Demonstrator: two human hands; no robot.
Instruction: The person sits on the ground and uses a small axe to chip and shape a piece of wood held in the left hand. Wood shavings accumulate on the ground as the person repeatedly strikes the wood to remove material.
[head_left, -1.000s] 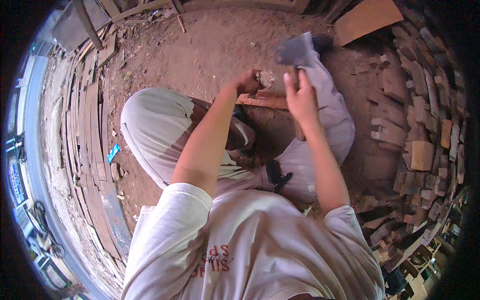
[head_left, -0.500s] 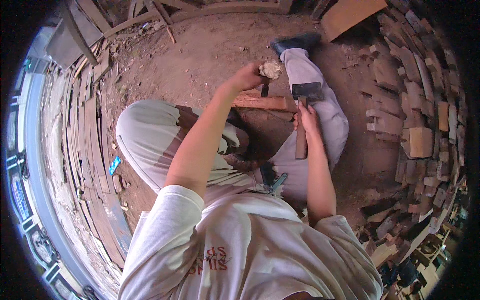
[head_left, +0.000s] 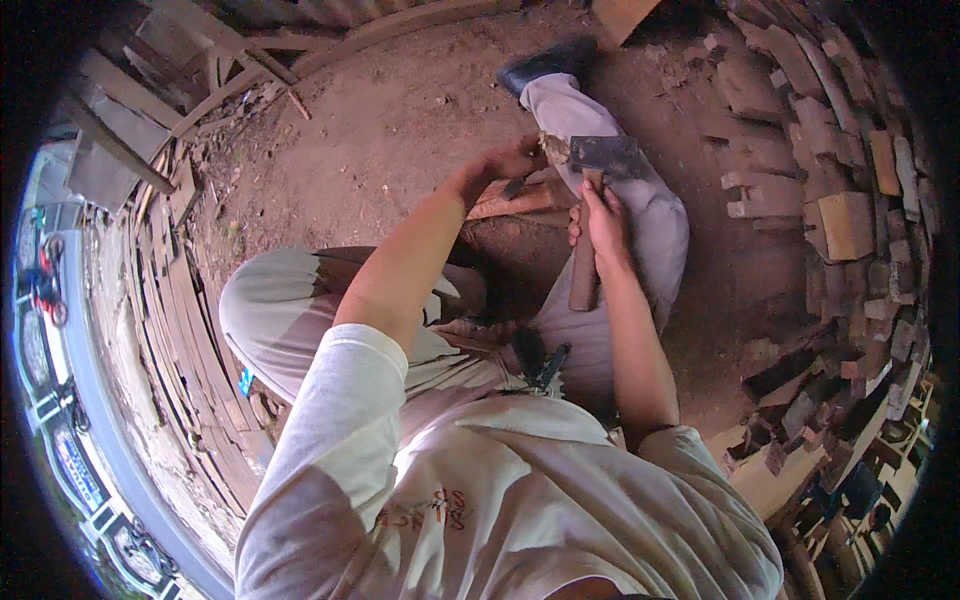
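My right hand (head_left: 604,222) is closed round the wooden handle of a hammer (head_left: 604,155). Its dark, blocky head points away from me, over my outstretched leg. My left hand (head_left: 508,165) is closed on what looks like a chisel (head_left: 556,150), whose pale, frayed top end sticks out on the right, just beside the hammer head. Below that hand a dark part of the tool shows above a reddish wooden piece (head_left: 520,198), which lies on the ground between my legs. My fingers hide the tool's middle.
Stacked wood blocks (head_left: 845,225) line the right side. Long planks (head_left: 185,330) lie along the left, beside a street with a red motorcycle (head_left: 50,280). Wooden framing (head_left: 230,50) stands at the far left, and a board (head_left: 625,15) at the far edge. The ground is bare earth.
The view has shifted. My left hand has turned, bringing the frayed end of the chisel closer to the hammer head. My right hand keeps its grip on the hammer.
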